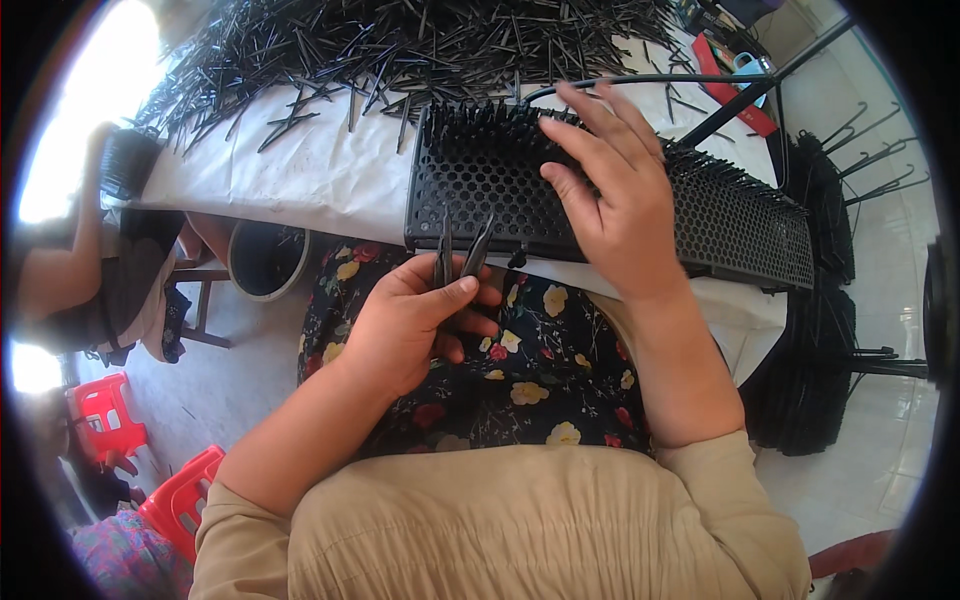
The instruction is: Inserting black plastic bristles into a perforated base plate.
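My left hand [405,315] is closed around slim black tweezer-like pieces [462,252], whose pointed ends stick up between thumb and fingers. It is just in front of a long black rack [480,205] with a top full of round holes. Over the middle of this rack hovers my right hand [620,205], fingers bent and apart, with nothing visible between them. Its fingertips are near a dense row of upright black pieces [480,125] standing along the rack's far side. The right hand covers part of that row.
Behind the rack, a large heap of loose black pieces [380,45] spreads over a white-covered table [270,185]. A dark bucket [268,260] stands on the floor at left, near another person's arm [65,270]. Metal hooks [880,150] and a red tray [735,90] are at right.
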A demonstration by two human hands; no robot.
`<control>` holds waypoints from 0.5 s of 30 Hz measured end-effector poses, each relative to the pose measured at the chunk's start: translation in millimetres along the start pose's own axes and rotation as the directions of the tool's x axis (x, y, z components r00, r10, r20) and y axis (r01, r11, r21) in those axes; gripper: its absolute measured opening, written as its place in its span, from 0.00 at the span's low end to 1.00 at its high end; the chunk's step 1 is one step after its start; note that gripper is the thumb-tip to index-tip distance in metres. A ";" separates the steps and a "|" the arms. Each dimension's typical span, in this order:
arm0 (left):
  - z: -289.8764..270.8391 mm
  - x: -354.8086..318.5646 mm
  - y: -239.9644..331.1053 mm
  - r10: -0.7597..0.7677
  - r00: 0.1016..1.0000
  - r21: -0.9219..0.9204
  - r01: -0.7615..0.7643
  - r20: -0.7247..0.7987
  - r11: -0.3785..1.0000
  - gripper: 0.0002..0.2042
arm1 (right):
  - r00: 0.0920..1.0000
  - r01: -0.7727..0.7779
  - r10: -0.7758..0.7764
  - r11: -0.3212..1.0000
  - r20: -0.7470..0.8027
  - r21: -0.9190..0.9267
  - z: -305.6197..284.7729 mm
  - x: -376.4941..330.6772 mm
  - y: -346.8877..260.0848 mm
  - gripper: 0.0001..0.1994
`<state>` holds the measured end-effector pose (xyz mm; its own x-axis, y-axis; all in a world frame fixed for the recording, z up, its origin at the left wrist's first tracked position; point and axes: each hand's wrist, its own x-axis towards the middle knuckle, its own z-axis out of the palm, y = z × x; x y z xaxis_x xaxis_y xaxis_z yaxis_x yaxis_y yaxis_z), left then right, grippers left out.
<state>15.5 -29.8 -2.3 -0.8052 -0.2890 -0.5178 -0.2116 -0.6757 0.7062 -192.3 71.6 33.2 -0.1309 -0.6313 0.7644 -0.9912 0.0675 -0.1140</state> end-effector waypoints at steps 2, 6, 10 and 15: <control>2.7 -2.1 -1.3 0.028 1.000 0.006 -0.028 -0.014 1.000 0.08 | 0.963 -0.266 0.265 0.927 0.040 0.265 -0.4 -14.8 -26.4 0.16; 9.2 -4.8 0.2 0.065 0.998 0.040 -0.066 0.005 0.997 0.09 | 0.670 -0.733 0.457 0.285 0.585 0.617 -2.4 -26.1 -50.5 0.09; 2.7 -2.0 -1.8 0.040 0.997 0.071 -0.045 0.066 0.996 0.07 | 0.559 -0.738 0.587 0.029 0.586 0.675 -13.6 -5.0 -27.2 0.07; 6.9 -0.6 0.3 -0.018 0.999 0.059 0.016 0.040 0.998 0.07 | 0.738 -0.523 0.675 0.574 -0.003 0.630 -8.5 -3.5 6.7 0.12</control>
<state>12.1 -25.1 1.5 -0.8229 -0.2489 -0.5108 -0.2570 -0.6387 0.7252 -198.6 80.8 35.1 -0.7659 -0.4179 0.4887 -0.4880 -0.1172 -0.8649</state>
